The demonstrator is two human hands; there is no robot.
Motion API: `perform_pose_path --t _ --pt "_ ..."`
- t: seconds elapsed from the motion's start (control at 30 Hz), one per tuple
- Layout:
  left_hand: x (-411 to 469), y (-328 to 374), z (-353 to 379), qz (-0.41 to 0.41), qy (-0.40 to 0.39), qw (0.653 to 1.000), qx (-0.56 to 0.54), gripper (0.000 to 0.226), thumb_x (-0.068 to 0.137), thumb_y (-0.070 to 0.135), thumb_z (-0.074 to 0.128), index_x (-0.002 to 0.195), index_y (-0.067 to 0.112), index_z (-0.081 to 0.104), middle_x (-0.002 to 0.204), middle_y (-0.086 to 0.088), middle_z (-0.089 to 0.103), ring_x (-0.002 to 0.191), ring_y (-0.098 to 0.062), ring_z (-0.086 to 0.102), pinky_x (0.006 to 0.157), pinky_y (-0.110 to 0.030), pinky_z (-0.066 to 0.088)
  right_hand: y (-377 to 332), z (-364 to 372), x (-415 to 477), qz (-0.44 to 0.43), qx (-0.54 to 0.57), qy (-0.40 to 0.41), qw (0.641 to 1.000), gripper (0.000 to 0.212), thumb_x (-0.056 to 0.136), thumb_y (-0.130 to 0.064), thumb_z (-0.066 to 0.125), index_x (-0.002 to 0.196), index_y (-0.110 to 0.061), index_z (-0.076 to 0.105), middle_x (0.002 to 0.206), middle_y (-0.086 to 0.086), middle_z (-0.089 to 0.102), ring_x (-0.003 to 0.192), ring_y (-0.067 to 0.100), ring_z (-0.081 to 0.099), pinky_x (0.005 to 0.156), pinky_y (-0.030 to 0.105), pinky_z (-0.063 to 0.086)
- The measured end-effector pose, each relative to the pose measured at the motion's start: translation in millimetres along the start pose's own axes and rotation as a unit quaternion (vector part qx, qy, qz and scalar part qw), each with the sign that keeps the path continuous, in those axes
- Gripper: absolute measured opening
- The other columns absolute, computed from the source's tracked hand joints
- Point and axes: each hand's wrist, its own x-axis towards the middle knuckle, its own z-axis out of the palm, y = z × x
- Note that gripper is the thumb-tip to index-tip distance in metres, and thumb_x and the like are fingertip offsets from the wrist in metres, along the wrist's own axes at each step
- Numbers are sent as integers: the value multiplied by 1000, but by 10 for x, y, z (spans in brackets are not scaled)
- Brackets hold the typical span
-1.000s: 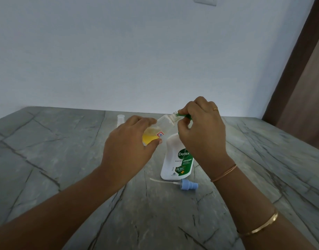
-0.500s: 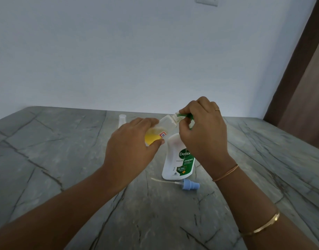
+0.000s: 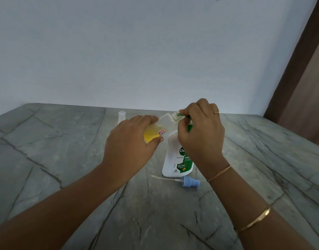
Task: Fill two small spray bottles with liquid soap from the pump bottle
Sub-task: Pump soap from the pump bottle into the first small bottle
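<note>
Grey veined stone tabletop (image 3: 64, 159); left hand (image 3: 129, 145) closed round the tilted, part-filled spray bottle (image 3: 160, 127), its mouth at the green nozzle of the white pump bottle (image 3: 176, 159), right hand (image 3: 202, 134) pinching the pump head; filling apparently underway; next move likely another press, then refitting the blue spray cap (image 3: 190, 183).

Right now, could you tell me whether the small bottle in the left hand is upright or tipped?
Tipped. The small bottle leans with its neck toward the pump nozzle, and the yellow soap pools at its lower end.
</note>
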Motion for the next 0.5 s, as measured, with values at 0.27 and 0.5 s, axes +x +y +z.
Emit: perform_pose_path --t 0.27,0.5 --pt "10 27 -1 -2 2 1000 -9 49 77 46 64 120 26 55 120 5 61 103 -17 57 85 -30 42 22 -101 116 -27 -19 -35 999 19 73 -12 43 77 -7 61 76 7 55 68 23 50 55 24 35" --pt "-1 26 13 6 3 1000 -12 46 77 44 66 118 25 57 114 6 64 98 -18 58 80 -29 41 50 -106 110 -29 -22 -27 999 19 74 -15 43 74 -7 60 73 7 56 65 24 50 58 24 35"
